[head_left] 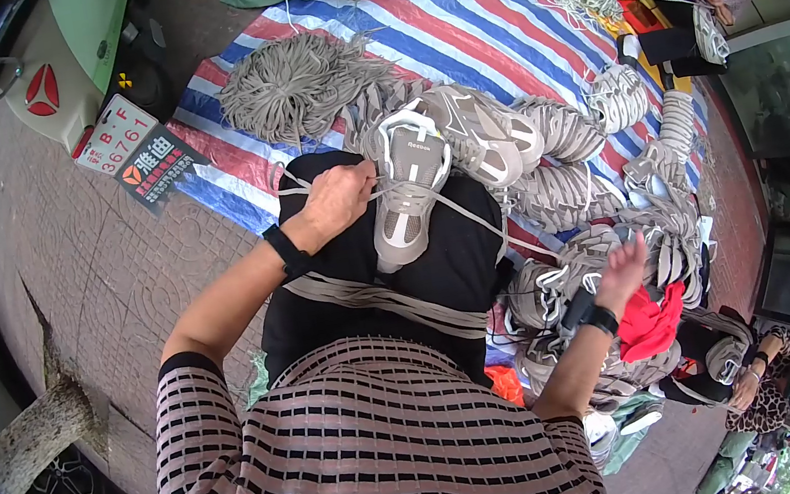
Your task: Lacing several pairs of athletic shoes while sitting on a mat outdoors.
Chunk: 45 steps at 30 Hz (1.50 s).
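The person is wearing a short-sleeved knit top (362,444) in a black and pale beige grid pattern with black-edged cuffs, and black trousers (439,271). A black band is circling each wrist (288,253), and both forearms are showing bare below the sleeves.

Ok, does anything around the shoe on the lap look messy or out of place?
Nothing looks damaged. The grey shoe lies on the lap with loose laces trailing across; the left hand holds them. The right hand reaches into the shoe pile.
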### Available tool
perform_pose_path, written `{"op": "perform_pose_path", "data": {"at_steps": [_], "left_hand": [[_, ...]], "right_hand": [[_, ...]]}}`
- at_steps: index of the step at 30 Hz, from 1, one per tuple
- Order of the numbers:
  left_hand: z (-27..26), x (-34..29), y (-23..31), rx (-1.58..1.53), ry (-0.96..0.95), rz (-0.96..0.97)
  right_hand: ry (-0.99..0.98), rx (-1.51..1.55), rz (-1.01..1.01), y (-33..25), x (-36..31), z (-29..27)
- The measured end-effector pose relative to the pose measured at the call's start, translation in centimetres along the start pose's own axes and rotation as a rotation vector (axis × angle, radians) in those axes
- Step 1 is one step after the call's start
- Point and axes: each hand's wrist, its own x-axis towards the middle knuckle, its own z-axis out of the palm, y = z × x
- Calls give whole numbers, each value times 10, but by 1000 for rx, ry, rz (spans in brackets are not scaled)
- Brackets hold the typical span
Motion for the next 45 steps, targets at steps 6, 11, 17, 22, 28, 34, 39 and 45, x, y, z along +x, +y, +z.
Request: {"op": "perform_pose_path", "data": {"at_steps": [6,11,17,22,28,34,39,45], "left_hand": [[3,4,5,32,6,2],[6,14,11,85,-7,30],[8,19,-5,-322,-24,-209],[22,30,-13,-256,-65,-114],[4,19,-24,-611,-276,-453],[-1,21,-18,-249,-143,-238],[-3,32,-7,-308,-218,-231],[-4,21,-13,-91,-29,-13]], "right_hand": [[-931,-640,-574,64,-85,166],[-1309,-756,-860,104,-136,232],[-1257,-557,-582,138,-154,248],[-1090,-620,-906,147,-132,246],[-1295,-614,-716,163,-147,250],[-1288,-624,-587,164,-147,233],[-1333,-465,-105,174,-125,240],[-1385,-728,-744,165,-125,245]]}}
